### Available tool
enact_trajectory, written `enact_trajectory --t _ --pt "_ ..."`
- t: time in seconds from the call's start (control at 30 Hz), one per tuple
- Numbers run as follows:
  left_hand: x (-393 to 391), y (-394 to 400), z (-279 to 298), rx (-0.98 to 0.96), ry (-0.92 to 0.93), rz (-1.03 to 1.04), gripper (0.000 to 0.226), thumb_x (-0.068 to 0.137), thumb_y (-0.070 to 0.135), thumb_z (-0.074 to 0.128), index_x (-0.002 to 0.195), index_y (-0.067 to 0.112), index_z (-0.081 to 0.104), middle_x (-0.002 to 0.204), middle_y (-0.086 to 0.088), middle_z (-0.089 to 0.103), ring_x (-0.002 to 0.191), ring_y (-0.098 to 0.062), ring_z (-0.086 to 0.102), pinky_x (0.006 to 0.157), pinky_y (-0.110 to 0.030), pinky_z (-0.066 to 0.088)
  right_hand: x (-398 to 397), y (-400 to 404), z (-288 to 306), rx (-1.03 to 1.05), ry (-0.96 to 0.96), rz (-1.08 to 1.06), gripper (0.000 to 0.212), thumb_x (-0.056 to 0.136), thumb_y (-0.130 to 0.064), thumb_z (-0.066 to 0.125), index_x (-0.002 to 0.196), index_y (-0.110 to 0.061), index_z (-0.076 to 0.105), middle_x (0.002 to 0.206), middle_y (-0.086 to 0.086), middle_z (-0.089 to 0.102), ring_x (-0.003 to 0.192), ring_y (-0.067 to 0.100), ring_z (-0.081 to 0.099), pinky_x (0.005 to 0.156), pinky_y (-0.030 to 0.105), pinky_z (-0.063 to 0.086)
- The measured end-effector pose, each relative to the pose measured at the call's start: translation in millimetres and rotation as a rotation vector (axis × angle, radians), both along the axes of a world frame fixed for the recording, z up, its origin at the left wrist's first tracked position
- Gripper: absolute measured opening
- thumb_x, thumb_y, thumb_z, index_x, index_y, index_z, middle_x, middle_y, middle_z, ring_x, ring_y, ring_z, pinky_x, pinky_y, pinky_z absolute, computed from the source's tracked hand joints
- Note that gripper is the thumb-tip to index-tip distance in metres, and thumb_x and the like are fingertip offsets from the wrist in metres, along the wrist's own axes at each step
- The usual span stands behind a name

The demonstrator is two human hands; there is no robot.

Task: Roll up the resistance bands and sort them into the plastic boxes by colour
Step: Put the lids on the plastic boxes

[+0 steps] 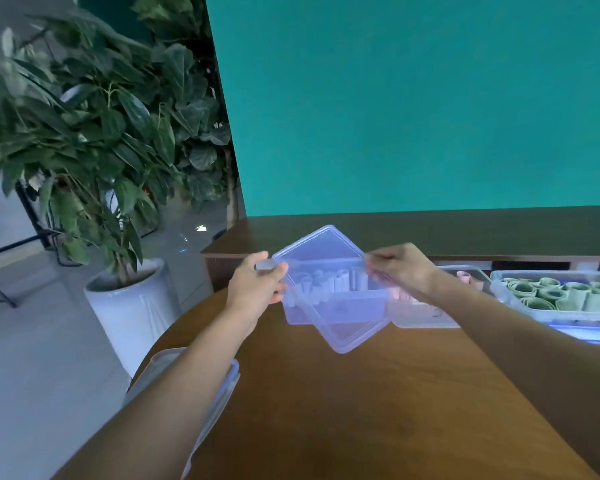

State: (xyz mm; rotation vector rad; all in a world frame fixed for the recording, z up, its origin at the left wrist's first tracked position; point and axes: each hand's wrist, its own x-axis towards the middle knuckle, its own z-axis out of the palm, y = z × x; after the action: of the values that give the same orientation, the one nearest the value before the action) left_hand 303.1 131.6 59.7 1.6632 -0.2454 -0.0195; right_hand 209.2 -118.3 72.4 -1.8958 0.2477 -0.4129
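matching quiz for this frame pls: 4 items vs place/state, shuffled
Items:
1. clear lid
2. box of green rolled bands
3. box of pink bands
4. spare lid

Places/states:
A. at the near left table edge, under the left forearm
B. far right on the table
C. held by both hands, left hand and right hand, askew over the box of pale rolls
D. between the box of pale rolls and the green one

Pairs: 1-C, 2-B, 3-D, 4-A

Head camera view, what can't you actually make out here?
- Pink bands box: contents mostly hidden behind the right hand.
- Green bands box: cut off by the right edge.
- Spare lid: covered by the left forearm.
- Rolls' colour under the held lid: washed out.
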Motion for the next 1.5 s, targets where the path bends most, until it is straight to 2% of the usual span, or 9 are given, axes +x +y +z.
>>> enact_trajectory --t 0.17,0.33,0.5,0.7,0.9,1.07,1.2,1.33,1.5 --pt "39.7 -18.6 0.9 0.093 0.04 -0.031 0.034 0.091 0.037 0.073 0.119 0.019 0.068 0.098 -0.007 0.075 0.073 -0.014 0.068 0.065 -0.028 0.056 43.6 -28.4 7.8 -0.132 0.151 0.115 0.032 0.1 -0.021 0.063 0.09 0.009 0.071 0.061 0.004 0.058 0.059 0.017 0.048 0.059 0.027 0.041" --pt "68.3 -34.8 -5.7 -0.065 0.15 0.089 0.009 0.089 0.014 0.075 0.096 0.008 0.073 0.09 -0.014 0.073 0.062 -0.018 0.055 0.066 -0.028 0.05 74.4 -39.1 13.9 -0.239 0.166 0.087 0.024 0.096 -0.027 0.069 0.094 -0.005 0.076 0.074 0.002 0.067 0.063 0.013 0.06 0.065 0.024 0.051" --pt "89.3 -49.6 -22.2 -0.198 0.186 0.394 0.014 0.087 0.015 0.074 0.076 0.009 0.069 0.085 -0.014 0.074 0.057 -0.021 0.061 0.065 -0.03 0.055 79.4 -57.1 12.9 -0.006 0.163 -0.072 0.024 0.093 -0.017 0.073 0.107 0.003 0.071 0.097 0.017 0.073 0.078 0.021 0.07 0.062 0.021 0.057" --pt "68.8 -65.7 -33.2 -0.049 0.039 0.375 0.017 0.097 0.024 0.062 0.094 0.009 0.069 0.054 0.003 0.068 0.037 -0.006 0.057 0.055 -0.023 0.054 84.3 -69.6 0.3 0.074 0.195 -0.176 0.026 0.086 -0.005 0.078 0.108 0.006 0.072 0.1 0.018 0.076 0.089 0.021 0.076 0.084 0.029 0.06" --pt "63.2 -54.7 -33.3 0.411 -0.173 0.366 0.026 0.094 0.036 0.063 0.091 0.011 0.066 0.079 0.0 0.064 0.065 -0.013 0.057 0.053 -0.024 0.041 90.0 -71.9 -9.9 -0.147 0.305 -0.27 0.024 0.082 -0.011 0.071 0.098 0.005 0.076 0.094 0.016 0.077 0.074 0.015 0.068 0.088 0.034 0.06" --pt "63.1 -55.4 -43.4 0.535 -0.143 0.369 0.028 0.094 0.039 0.062 0.086 0.012 0.065 0.079 -0.001 0.064 0.064 -0.013 0.054 0.053 -0.026 0.037 80.7 -60.0 -10.3 -0.351 0.385 -0.293 0.019 0.083 -0.009 0.061 0.065 -0.013 0.055 0.057 0.002 0.047 0.043 0.013 0.038 0.043 0.013 0.033" --pt "63.4 -55.7 -51.7 0.504 -0.074 0.359 0.025 0.094 0.039 0.063 0.088 0.015 0.065 0.092 -0.006 0.067 0.076 -0.023 0.057 0.066 -0.029 0.043 77.6 -55.2 -9.5 -0.426 0.39 -0.287 0.03 0.081 -0.007 0.058 0.053 -0.013 0.049 0.05 -0.001 0.045 0.041 0.013 0.036 0.041 0.013 0.03" --pt "63.9 -50.8 -51.1 0.391 -0.001 0.361 0.024 0.096 0.035 0.066 0.1 0.012 0.068 0.096 -0.005 0.064 0.079 -0.023 0.056 0.069 -0.029 0.043 76.2 -47.5 -7.2 -0.502 0.395 -0.247 0.021 0.079 -0.004 0.054 0.059 -0.007 0.051 0.063 0.004 0.044 0.057 0.02 0.035 0.053 0.021 0.034" --pt "59.6 -46.5 -48.4 0.361 0.039 0.342 0.028 0.096 0.034 0.065 0.108 0.009 0.066 0.101 -0.009 0.064 0.081 -0.025 0.06 0.067 -0.03 0.046 77.6 -41.5 -6.7 -0.522 0.322 -0.226 0.025 0.084 -0.006 0.058 0.097 0.008 0.073 0.078 0.016 0.062 0.07 0.023 0.049 0.074 0.038 0.06"
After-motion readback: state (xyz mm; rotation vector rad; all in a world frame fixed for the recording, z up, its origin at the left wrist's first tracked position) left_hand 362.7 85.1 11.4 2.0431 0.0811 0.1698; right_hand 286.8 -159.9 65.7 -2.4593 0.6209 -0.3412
